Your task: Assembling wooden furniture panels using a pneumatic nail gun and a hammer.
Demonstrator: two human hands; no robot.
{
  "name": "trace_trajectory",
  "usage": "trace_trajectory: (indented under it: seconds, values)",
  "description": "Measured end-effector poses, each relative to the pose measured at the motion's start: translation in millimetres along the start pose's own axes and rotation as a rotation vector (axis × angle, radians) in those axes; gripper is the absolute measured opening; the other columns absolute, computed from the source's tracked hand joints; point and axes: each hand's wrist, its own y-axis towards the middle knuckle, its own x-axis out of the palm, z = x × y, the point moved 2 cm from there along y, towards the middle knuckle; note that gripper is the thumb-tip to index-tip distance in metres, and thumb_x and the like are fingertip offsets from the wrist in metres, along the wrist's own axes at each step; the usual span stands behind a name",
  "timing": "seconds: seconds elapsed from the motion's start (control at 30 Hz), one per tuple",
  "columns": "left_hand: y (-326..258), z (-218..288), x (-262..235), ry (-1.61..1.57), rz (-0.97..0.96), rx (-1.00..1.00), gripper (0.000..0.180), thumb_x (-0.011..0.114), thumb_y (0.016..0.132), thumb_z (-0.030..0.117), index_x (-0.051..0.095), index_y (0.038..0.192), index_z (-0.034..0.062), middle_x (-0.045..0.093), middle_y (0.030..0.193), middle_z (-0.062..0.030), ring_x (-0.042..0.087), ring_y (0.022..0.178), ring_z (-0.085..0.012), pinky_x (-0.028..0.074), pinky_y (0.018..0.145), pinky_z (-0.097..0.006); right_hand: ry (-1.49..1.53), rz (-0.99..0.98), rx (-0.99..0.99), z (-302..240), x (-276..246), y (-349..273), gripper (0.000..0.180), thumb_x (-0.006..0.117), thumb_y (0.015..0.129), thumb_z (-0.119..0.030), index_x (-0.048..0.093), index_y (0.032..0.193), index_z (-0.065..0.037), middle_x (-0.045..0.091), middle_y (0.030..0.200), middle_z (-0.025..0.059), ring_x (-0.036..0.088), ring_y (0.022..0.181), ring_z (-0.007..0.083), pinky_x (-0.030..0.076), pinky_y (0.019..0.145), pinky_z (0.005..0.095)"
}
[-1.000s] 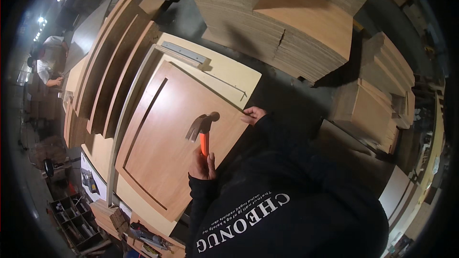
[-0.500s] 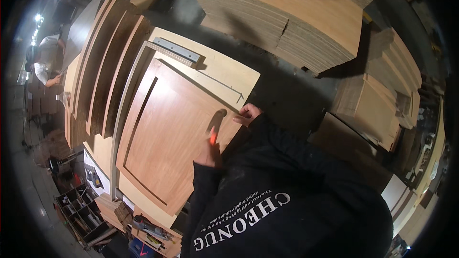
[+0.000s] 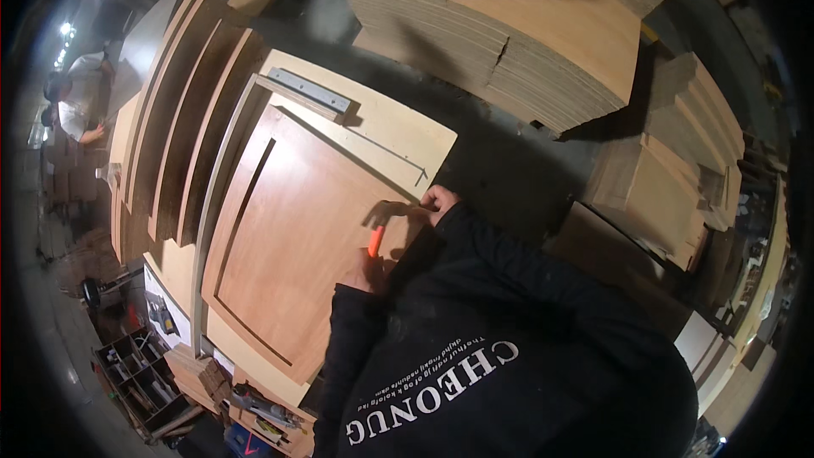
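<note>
Head view: a dim workshop with stacks of wooden sheets all around. Under the hands lies a reddish wooden door panel (image 3: pixel 297 229) with routed grooves, resting on a paler board (image 3: pixel 386 123) on the counter (image 3: pixel 182 267). A grey metal bar (image 3: pixel 309 91) lies on the pale board well beyond the hands, up and to their left.

The left hand (image 3: pixel 366 270) is closed around the orange handle of a hammer (image 3: pixel 376 237), whose dark head blurs over the panel just beside the right hand. The right hand (image 3: pixel 441 199) rests at the panel's right edge with fingers curled down against the wood; whether it pinches anything I cannot tell. Dark sleeves and a dark sweatshirt hide the near part of the panel below the hands.

Beyond the hands rises a tall stack of plywood sheets (image 3: pixel 526 42); smaller stacks (image 3: pixel 670 161) stand to their right. To the left, long boards (image 3: pixel 182 127) lean in rows. Below and left of the hands, a compartment tray of tools (image 3: pixel 144 373) sits low. Far left, another person (image 3: pixel 80 102) works in a light shirt.
</note>
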Motion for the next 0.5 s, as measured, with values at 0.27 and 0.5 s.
trace_trajectory:
  seconds: [0.27, 0.5]
  values:
    - [-61.0, -187.4, 83.0, -0.528, 0.649, 0.007, 0.037, 0.07, 0.068, 0.026, 0.047, 0.087, 0.0037, 0.05, 0.072, -0.0138, 0.051, 0.061, -0.0311, 0.042, 0.052, -0.035, -0.656, 0.047, -0.761, -80.0, -32.1, -31.9, 0.037, 0.076, 0.054, -0.027, 0.052, 0.076, -0.01, 0.052, 0.076, 0.0088, 0.052, 0.068, 0.0219, 0.041, 0.058, 0.0351]
    - [-119.1, -229.6, 60.8, -0.331, 0.601, -0.371, 0.053, 0.077, 0.052, 0.017, 0.042, 0.089, 0.0041, 0.046, 0.087, -0.014, 0.05, 0.066, -0.0288, 0.042, 0.055, -0.035, -1.171, -0.438, -0.916, -67.6, 10.2, -30.8, 0.058, 0.061, 0.062, -0.022, 0.046, 0.118, -0.026, 0.032, 0.132, 0.0003, 0.036, 0.109, 0.0211, 0.025, 0.093, 0.0448]
